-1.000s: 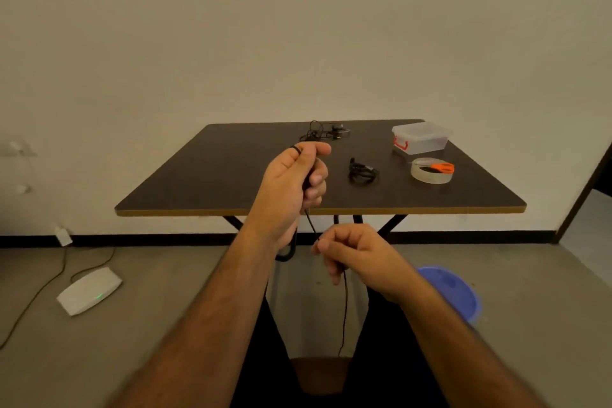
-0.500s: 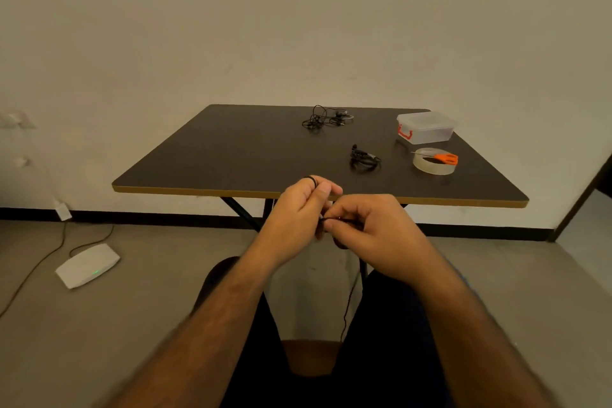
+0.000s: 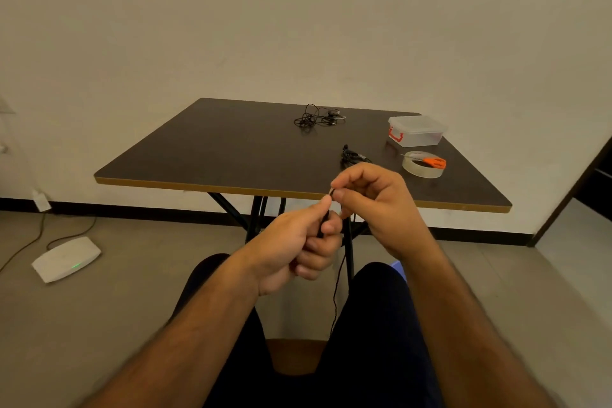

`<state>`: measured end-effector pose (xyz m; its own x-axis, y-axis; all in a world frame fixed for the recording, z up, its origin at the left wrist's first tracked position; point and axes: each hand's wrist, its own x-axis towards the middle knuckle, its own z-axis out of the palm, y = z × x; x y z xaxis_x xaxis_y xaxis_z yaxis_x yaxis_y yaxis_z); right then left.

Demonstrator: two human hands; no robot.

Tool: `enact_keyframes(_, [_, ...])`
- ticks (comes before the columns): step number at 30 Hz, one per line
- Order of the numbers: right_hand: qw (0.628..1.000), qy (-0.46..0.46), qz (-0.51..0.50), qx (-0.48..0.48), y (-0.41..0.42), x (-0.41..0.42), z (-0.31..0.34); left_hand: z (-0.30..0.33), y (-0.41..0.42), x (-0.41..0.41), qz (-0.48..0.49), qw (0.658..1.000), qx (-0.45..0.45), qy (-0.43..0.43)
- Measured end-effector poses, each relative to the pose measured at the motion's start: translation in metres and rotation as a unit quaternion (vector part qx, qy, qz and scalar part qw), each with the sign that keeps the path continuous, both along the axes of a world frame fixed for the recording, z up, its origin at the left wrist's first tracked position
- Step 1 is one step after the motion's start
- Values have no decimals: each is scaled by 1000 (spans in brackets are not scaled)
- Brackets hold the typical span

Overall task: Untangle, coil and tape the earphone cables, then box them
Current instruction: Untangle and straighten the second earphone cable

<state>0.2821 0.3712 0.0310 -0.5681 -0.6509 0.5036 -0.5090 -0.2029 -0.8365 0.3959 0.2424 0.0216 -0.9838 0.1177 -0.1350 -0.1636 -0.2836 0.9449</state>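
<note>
My left hand (image 3: 294,242) and my right hand (image 3: 374,205) meet in front of the table's near edge, both pinching a thin black earphone cable (image 3: 336,295) whose loose end hangs down between my knees. A tangled black earphone (image 3: 314,117) lies at the back of the dark table (image 3: 215,149). A small coiled earphone (image 3: 352,156) rests just beyond my right hand. A clear plastic box (image 3: 415,131) with a red clasp stands at the right, and in front of it a roll of clear tape (image 3: 422,167) with orange-handled scissors (image 3: 430,161) laid across it.
A white router (image 3: 66,258) with a green light and its wires lies on the floor at the left. Black table legs (image 3: 256,219) cross under the table. A bit of a blue object (image 3: 397,267) shows behind my right knee.
My left hand came down from over the table to below its edge. My right hand rose and met it, and both now pinch the cable close together. The view shifted left.
</note>
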Motion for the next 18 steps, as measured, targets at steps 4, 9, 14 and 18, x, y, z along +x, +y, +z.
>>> enact_keyframes(4, [997, -69, -1, -42, -9, 4, -14, 5, 2, 2, -26, 996, 76, 45])
enact_keyframes(9, [988, -140, 65, -18, -18, 25, -36, 14, 2, 2, 6, 988, 100, 118])
enact_keyframes(14, [982, -149, 98, 69, -19, 36, -55, 31, -11, 1, 96, 979, 69, 164])
enact_keyframes(18, [964, -141, 173, 141, -14, 37, -56, 49, -30, -4, 162, 963, 11, 214])
